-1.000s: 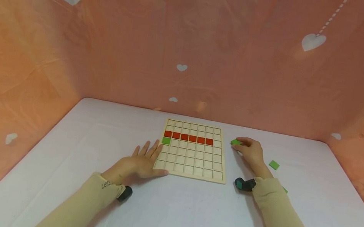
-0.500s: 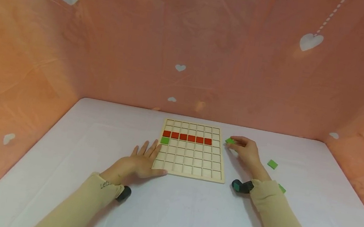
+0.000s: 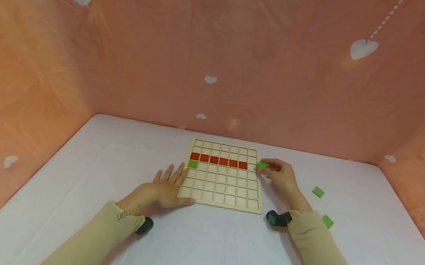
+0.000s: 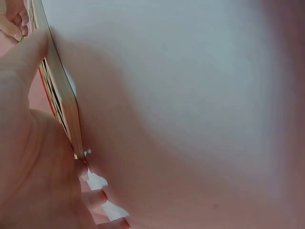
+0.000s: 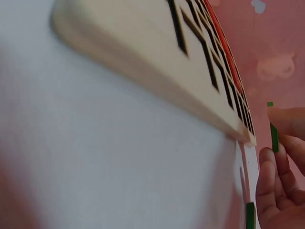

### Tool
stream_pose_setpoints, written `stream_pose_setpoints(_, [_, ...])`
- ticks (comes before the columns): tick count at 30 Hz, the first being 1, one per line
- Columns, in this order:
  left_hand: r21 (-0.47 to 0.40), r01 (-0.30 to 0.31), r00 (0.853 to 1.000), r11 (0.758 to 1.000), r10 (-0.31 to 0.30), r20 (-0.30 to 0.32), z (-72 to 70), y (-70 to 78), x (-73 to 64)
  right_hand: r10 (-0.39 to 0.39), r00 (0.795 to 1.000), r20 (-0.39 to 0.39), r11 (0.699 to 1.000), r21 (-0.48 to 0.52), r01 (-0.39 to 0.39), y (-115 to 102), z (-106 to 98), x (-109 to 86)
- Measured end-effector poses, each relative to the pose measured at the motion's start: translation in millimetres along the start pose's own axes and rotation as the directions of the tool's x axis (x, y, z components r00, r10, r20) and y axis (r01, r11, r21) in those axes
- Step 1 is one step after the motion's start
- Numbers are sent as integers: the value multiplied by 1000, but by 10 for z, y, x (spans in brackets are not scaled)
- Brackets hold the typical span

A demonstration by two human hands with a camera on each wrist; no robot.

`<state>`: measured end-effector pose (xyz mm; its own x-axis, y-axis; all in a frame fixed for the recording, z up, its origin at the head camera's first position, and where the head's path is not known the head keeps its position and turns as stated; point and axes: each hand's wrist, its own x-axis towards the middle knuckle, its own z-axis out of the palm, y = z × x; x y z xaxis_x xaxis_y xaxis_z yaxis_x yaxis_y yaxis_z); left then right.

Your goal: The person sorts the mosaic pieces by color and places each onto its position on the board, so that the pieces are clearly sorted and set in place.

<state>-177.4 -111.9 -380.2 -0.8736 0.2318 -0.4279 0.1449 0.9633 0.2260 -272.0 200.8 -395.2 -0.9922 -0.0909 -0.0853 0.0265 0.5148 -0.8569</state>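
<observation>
A pale wooden grid board [image 3: 222, 206] lies on the white table. Across it runs a row of several red square tiles [image 3: 214, 160], with one green tile [image 3: 192, 164] in the leftmost cell just below. My left hand [image 3: 163, 191] has its fingers spread straight along the board's left side; in the left wrist view the thumb [image 4: 31, 52] lies against the board's edge [image 4: 71, 119]. Between thumb and fingertips my right hand [image 3: 283, 178] pinches another green tile [image 3: 261, 164], held at the board's right edge. The right wrist view shows this tile [image 5: 274, 136] edge-on.
Two loose green tiles, one farther back [image 3: 318, 192] and one nearer [image 3: 327, 221], lie on the table right of the board, the nearer beside the right sleeve. An orange-pink cloth [image 3: 222, 61] with white hearts rises behind the table.
My right hand has moved left with the green tile, from beside the board to its right edge. The left hand stays in place on the board's left side.
</observation>
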Motion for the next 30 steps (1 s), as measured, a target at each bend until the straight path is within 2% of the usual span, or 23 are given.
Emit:
stream_pose_setpoints(10, [-4, -3, 1000, 1000, 3, 15, 2, 19, 7, -39, 999, 35, 999, -10, 39, -60, 104, 4])
stream_pose_setpoints(16, [-12, -14, 1000, 1000, 14, -5, 8, 6, 0, -69, 996, 57, 997, 35, 67, -111, 179, 3])
stream_pose_setpoints(22, [-15, -14, 1000, 1000, 14, -10, 5, 5, -5, -59, 995, 85, 996, 74, 53, -170, 255, 1])
stream_pose_setpoints(27, [-23, -7, 1000, 1000, 7, -6, -4, 10, -14, -72, 991, 109, 986, 155, 55, -208, 310, 15])
stream_pose_setpoints(30, [-21, -5, 1000, 1000, 5, -5, -2, 9, -16, -102, 989, 107, 984, 157, 84, -242, 347, 17])
